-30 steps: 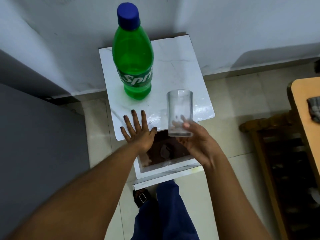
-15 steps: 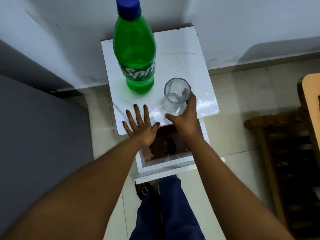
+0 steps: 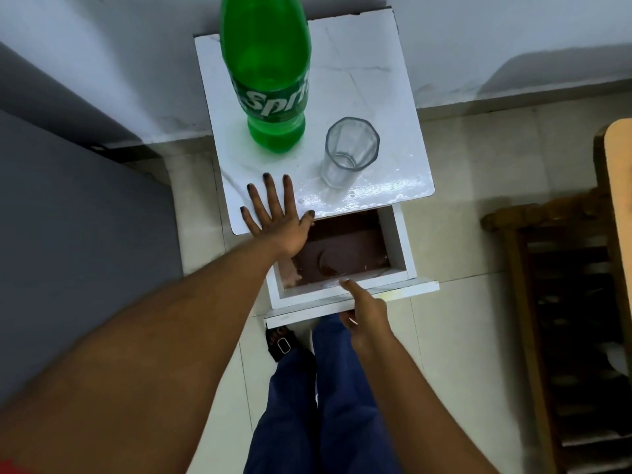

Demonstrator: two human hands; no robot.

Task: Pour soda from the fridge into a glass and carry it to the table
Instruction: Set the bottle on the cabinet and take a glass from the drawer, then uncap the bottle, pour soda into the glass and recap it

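Observation:
A green Sprite bottle (image 3: 270, 73) stands upright at the back left of a small white stand (image 3: 393, 97); its cap is cut off by the frame's top. An empty clear glass (image 3: 349, 152) stands upright just right of the bottle, near the stand's front edge. My left hand (image 3: 273, 217) lies flat, fingers spread, on the stand's front left corner. My right hand (image 3: 366, 316) is at the front panel of the stand's open drawer (image 3: 342, 254), thumb on the panel's top edge and fingers curled under it. It holds nothing else.
The drawer sticks out toward my legs, its brown bottom bare. A grey fridge side (image 3: 85, 251) fills the left. A wooden chair (image 3: 561, 302) and a light wooden tabletop edge (image 3: 620, 172) are at the right. Tiled floor lies between them.
My right hand set the glass down on the stand, let go of it and dropped to the drawer front. The left hand stayed flat on the stand.

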